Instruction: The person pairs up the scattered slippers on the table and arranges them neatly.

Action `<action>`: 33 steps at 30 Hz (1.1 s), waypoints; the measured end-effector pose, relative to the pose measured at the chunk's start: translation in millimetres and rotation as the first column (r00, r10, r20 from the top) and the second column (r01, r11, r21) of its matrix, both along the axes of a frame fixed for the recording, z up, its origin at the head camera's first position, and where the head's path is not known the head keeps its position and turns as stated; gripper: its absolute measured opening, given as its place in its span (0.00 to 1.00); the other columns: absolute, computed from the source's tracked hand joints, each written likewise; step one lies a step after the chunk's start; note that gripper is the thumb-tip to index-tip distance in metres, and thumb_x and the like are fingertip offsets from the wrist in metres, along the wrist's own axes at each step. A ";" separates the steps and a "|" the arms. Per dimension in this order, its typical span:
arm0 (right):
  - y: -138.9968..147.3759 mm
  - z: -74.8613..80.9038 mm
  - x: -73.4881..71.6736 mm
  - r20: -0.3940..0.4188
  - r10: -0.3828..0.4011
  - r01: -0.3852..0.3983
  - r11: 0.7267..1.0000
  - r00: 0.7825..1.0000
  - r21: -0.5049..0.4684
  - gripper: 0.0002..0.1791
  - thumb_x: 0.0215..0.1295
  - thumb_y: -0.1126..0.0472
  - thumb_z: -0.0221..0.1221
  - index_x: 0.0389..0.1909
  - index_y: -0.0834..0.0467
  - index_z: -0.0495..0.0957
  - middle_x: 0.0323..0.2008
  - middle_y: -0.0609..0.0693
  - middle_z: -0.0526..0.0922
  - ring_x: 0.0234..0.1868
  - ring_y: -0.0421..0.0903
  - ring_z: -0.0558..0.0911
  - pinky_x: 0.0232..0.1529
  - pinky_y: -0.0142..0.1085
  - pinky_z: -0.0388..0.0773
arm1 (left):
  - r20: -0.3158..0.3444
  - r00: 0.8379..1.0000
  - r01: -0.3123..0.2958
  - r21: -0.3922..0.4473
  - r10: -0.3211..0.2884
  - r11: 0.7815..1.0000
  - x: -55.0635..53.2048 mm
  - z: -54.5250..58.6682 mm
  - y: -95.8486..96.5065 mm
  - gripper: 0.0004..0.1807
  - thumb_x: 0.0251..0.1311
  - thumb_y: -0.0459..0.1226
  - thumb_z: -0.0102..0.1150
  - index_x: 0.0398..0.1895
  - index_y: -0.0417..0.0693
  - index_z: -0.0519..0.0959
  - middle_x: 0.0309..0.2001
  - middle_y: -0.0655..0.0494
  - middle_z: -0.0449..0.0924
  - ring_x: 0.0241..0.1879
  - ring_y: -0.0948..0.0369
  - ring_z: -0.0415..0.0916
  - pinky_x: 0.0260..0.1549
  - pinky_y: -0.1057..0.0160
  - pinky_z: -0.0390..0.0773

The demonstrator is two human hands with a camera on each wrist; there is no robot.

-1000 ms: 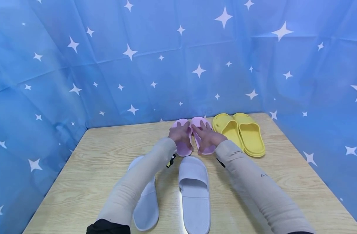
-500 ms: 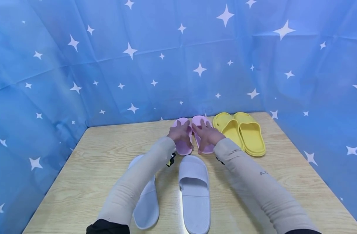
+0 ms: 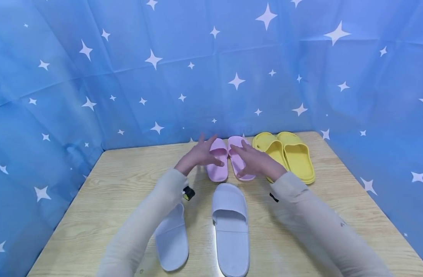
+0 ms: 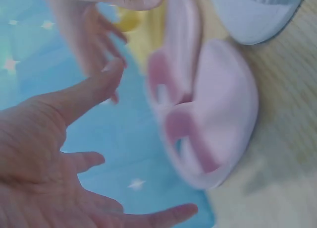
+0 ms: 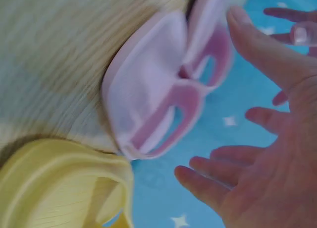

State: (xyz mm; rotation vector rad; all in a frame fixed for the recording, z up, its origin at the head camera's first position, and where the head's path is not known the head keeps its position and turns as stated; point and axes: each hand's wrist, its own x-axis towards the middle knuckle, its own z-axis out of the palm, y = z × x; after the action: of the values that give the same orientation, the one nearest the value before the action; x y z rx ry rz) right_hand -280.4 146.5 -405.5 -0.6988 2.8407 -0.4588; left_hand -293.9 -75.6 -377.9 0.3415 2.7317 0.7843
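Note:
Two pink slippers stand side by side at the table's back edge, the left pink slipper [image 3: 217,169] touching the right pink slipper [image 3: 237,163] near the toes. My left hand [image 3: 199,154] hovers by the left one with fingers spread, holding nothing. Above the right one is my right hand [image 3: 258,161], its fingers extended and its palm bare in the right wrist view. Both wrist views show a gap between the hands and the pink pair. Part of the right pink slipper is hidden behind the right hand.
To the right of the pink pair sit yellow slippers [image 3: 299,163]. Nearer to me lie two grey-lavender slippers, the right one [image 3: 231,231] in full sight, the left one [image 3: 172,242] partly under my left sleeve. A blue star-patterned cloth [image 3: 183,77] rises behind the wooden table [image 3: 117,184].
Both hands have come off the pink slippers and drawn apart, the left hand leftward and the right hand rightward. The pink slippers remain in place.

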 end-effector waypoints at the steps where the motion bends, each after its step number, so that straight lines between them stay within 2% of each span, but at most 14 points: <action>1: 1.8 2.6 6.9 -0.031 0.013 -0.014 1.000 0.999 -0.022 0.54 0.51 0.48 0.71 0.75 0.42 0.49 0.77 0.59 0.44 0.71 0.64 0.61 0.52 0.58 0.76 | -0.037 0.999 -0.002 -0.008 0.002 1.000 6.7 4.4 -5.3 0.58 0.46 0.51 0.73 0.76 0.74 0.44 0.78 0.48 0.24 0.76 0.42 0.38 0.65 0.36 0.59; 4: 4.8 7.3 32.0 -0.151 0.068 -0.081 0.994 0.986 -0.078 0.46 0.55 0.45 0.67 0.73 0.45 0.56 0.74 0.53 0.57 0.66 0.57 0.70 0.53 0.55 0.77 | -0.124 0.992 -0.015 -0.020 0.013 1.000 30.9 13.4 -23.4 0.54 0.47 0.53 0.72 0.75 0.76 0.48 0.78 0.48 0.28 0.76 0.42 0.39 0.65 0.35 0.59; 8: -0.1 12.7 72.9 -0.219 0.133 -0.152 0.986 0.966 -0.069 0.44 0.58 0.39 0.62 0.73 0.47 0.57 0.72 0.54 0.61 0.66 0.55 0.70 0.55 0.55 0.75 | -0.169 0.984 -0.061 -0.042 0.053 0.997 66.0 17.2 -45.2 0.52 0.47 0.55 0.71 0.75 0.71 0.51 0.78 0.46 0.37 0.74 0.40 0.46 0.65 0.33 0.57; 11: -8.8 13.2 99.3 -0.187 0.176 -0.181 0.983 0.966 -0.013 0.43 0.59 0.36 0.60 0.73 0.44 0.56 0.73 0.56 0.59 0.66 0.57 0.71 0.53 0.55 0.76 | -0.200 0.976 -0.104 -0.082 0.086 0.991 87.2 10.0 -57.3 0.52 0.46 0.56 0.72 0.74 0.65 0.55 0.76 0.44 0.45 0.72 0.38 0.52 0.63 0.33 0.60; 15: -20.0 8.8 123.8 -0.147 0.244 -0.239 0.970 0.959 0.049 0.46 0.55 0.36 0.63 0.73 0.44 0.57 0.73 0.58 0.58 0.66 0.57 0.71 0.49 0.52 0.79 | -0.234 0.966 -0.148 -0.156 0.109 0.977 110.5 -9.2 -66.4 0.52 0.43 0.57 0.73 0.73 0.61 0.58 0.74 0.41 0.52 0.69 0.36 0.56 0.57 0.34 0.67; 20: -32.9 -1.6 144.4 -0.106 0.278 -0.269 0.959 0.955 0.092 0.52 0.47 0.33 0.66 0.73 0.44 0.57 0.74 0.60 0.55 0.71 0.58 0.64 0.46 0.52 0.80 | -0.217 0.968 -0.177 -0.247 0.124 0.953 138.7 -27.3 -71.6 0.56 0.37 0.60 0.74 0.73 0.62 0.59 0.75 0.41 0.51 0.69 0.35 0.55 0.53 0.29 0.67; 24: -40.0 -9.0 156.4 -0.103 0.286 -0.273 0.954 0.953 0.127 0.54 0.45 0.31 0.66 0.73 0.42 0.56 0.74 0.60 0.53 0.71 0.60 0.62 0.40 0.50 0.80 | -0.191 0.973 -0.182 -0.293 0.129 0.939 158.5 -32.0 -74.6 0.59 0.35 0.60 0.76 0.74 0.63 0.56 0.76 0.42 0.47 0.70 0.33 0.51 0.51 0.25 0.64; 26: -42.8 -11.0 160.5 -0.080 0.271 -0.260 0.957 0.959 0.126 0.55 0.44 0.30 0.66 0.73 0.41 0.55 0.75 0.60 0.51 0.72 0.61 0.60 0.38 0.52 0.80 | -0.174 0.976 -0.178 -0.295 0.131 0.939 164.2 -32.2 -75.4 0.61 0.34 0.59 0.76 0.75 0.63 0.55 0.76 0.42 0.45 0.70 0.32 0.50 0.50 0.24 0.64; 30: -48.6 -14.4 165.1 0.001 0.220 -0.219 0.969 0.975 0.113 0.58 0.41 0.29 0.67 0.74 0.41 0.54 0.76 0.61 0.46 0.73 0.66 0.54 0.44 0.63 0.77 | -0.120 0.983 -0.167 -0.272 0.138 0.948 168.9 -34.3 -76.3 0.63 0.33 0.58 0.78 0.75 0.63 0.52 0.77 0.41 0.40 0.71 0.30 0.46 0.47 0.24 0.66; 33: -52.9 -20.8 167.0 0.033 0.215 -0.217 0.968 0.976 0.122 0.61 0.37 0.29 0.69 0.74 0.40 0.53 0.77 0.61 0.42 0.74 0.68 0.49 0.46 0.69 0.72 | -0.104 0.985 -0.160 -0.271 0.136 0.949 174.0 -43.1 -78.5 0.65 0.32 0.58 0.78 0.76 0.61 0.50 0.77 0.39 0.39 0.70 0.28 0.45 0.45 0.25 0.68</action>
State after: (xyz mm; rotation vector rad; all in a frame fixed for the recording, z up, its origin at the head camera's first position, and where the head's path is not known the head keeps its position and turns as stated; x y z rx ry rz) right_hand -113.5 93.6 -426.3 -0.9583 2.7047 -0.2487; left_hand -120.0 -154.1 -421.0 0.1114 2.9223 0.4162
